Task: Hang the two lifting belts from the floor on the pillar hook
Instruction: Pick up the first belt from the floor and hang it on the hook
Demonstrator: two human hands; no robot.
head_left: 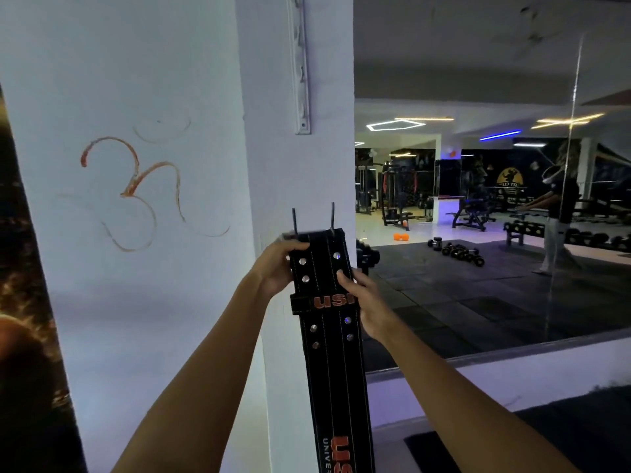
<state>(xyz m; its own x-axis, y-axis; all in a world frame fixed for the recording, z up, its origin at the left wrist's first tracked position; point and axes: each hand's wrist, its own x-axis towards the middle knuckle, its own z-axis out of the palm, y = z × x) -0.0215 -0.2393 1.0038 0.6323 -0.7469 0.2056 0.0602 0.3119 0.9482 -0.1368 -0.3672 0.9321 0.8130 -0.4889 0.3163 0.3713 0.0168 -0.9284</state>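
- the black lifting belt (327,336) carries orange letters "usi" on its keeper loop, and again near the lower end above small white letters reading "unive", cut off by the frame edge.
- a logo far off in the mirror (512,268) is too small to read; an orange curled sign (136,189) is drawn on the white wall left of the pillar.
- the belt's long axis runs nearly vertical, top edge up against the white pillar (290,165), lower end leaving the bottom of the frame; silver rivets show on its face.
- two dark prongs (333,216) stick upright just above the belt's top edge; whether they are its buckle or the hook cannot be told.
- the left hand (276,268) is curled around the belt's upper left edge, fingertips on its face.
- the right hand (362,298) grips the right edge beside the "usi" loop, fingers (343,278) bent onto the face.
- a white rail (302,63) is fixed higher up on the pillar.
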